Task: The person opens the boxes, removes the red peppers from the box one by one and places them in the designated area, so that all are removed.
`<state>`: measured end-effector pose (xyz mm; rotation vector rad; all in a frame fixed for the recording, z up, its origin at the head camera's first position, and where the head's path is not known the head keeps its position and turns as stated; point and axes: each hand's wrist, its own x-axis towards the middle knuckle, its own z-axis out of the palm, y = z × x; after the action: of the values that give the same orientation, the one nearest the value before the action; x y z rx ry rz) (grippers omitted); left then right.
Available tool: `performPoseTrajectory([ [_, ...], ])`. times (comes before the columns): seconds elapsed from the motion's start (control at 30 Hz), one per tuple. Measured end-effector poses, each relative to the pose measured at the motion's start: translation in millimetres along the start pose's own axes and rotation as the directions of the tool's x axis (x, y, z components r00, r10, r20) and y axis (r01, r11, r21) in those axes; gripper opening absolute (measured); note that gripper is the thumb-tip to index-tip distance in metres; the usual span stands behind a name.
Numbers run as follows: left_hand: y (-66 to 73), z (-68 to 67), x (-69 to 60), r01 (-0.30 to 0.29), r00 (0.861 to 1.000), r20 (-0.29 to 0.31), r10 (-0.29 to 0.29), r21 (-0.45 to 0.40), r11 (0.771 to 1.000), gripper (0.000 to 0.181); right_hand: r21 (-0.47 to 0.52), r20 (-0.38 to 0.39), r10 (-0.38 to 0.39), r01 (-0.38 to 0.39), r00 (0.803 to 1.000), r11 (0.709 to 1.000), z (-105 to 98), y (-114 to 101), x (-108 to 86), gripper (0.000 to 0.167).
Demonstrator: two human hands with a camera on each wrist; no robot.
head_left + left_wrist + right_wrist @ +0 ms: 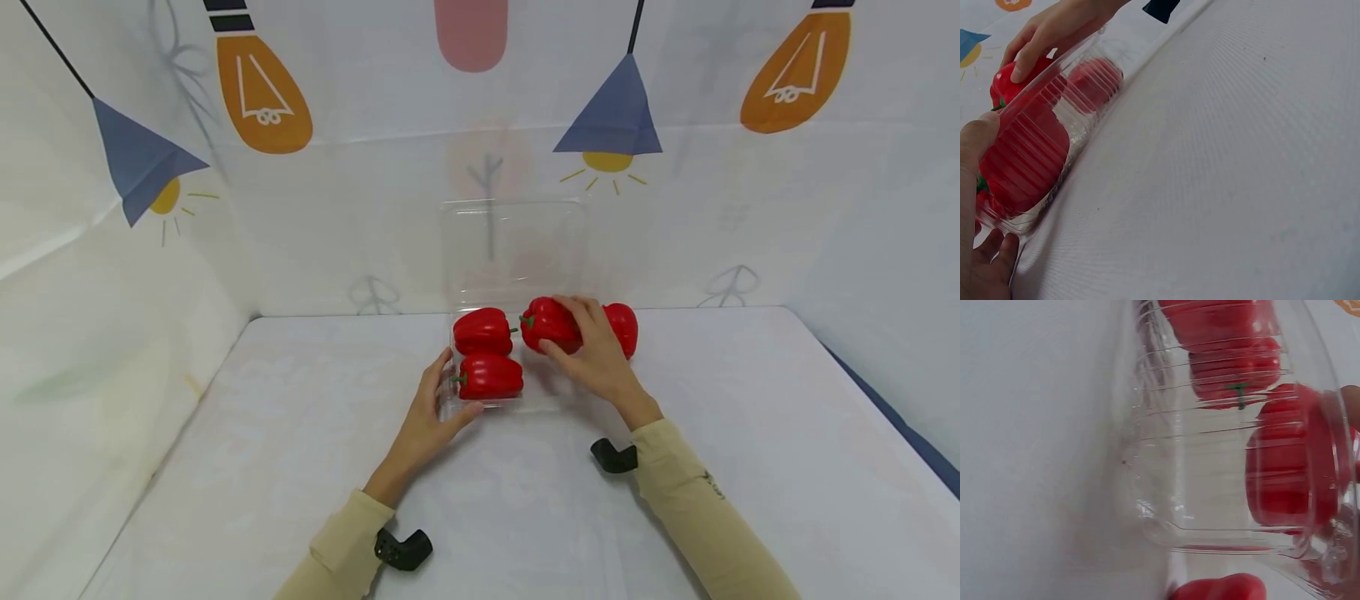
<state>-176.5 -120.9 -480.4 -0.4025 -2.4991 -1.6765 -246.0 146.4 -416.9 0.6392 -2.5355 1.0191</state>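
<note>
A clear plastic clamshell box (1179, 456) has its lid (517, 250) raised at the back. Two red bell peppers lie in its left half, a rear pepper (483, 332) with its green stem pointing right and a front pepper (491, 377) with its stem pointing left. My left hand (427, 425) holds the box's front left corner, thumb at the front and fingers along the left side. With my right hand (597, 358) I grip a third bell pepper (546, 323) over the right half. Another bell pepper (622, 329) sits outside, right of the box, partly hidden by that hand.
The white tabletop (300, 458) stretches out on both sides and in front. A printed curtain (390, 208) hangs just behind the box. Black curved pieces, a left one (403, 550) and a right one (613, 456), stick out at the wrists.
</note>
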Motion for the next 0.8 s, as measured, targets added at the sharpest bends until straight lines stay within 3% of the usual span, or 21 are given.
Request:
performPoseTrajectory([
  [0.2, 2.6, -2.0, -1.9, 0.023, 1.000, -0.002, -0.023, -0.004, 1.000, 0.089, 0.059, 0.013, 0.038, -0.039, 0.999, 0.998, -9, -5, 1.2, 0.073],
  [0.5, 35.7, -1.2, -6.5, 0.025, 0.997, 0.074, -0.023, -0.024, 0.999, 0.087, 0.069, -0.015, 0.093, -0.092, 0.996, 0.993, -26, 2, -12.1, 0.076],
  [0.6, 30.4, -1.4, -6.7, 0.028, 0.998, 0.054, -0.026, -0.019, 0.999, 0.088, 0.078, -0.012, 0.093, -0.092, 0.996, 0.993, -28, 2, -12.4, 0.075],
  [0.8, 5.1, -1.8, -1.6, 0.008, 1.000, 0.017, -0.008, -0.008, 1.000, 0.089, 0.088, -0.049, 0.068, -0.063, 0.997, 0.994, -31, 2, -8.4, 0.070],
])
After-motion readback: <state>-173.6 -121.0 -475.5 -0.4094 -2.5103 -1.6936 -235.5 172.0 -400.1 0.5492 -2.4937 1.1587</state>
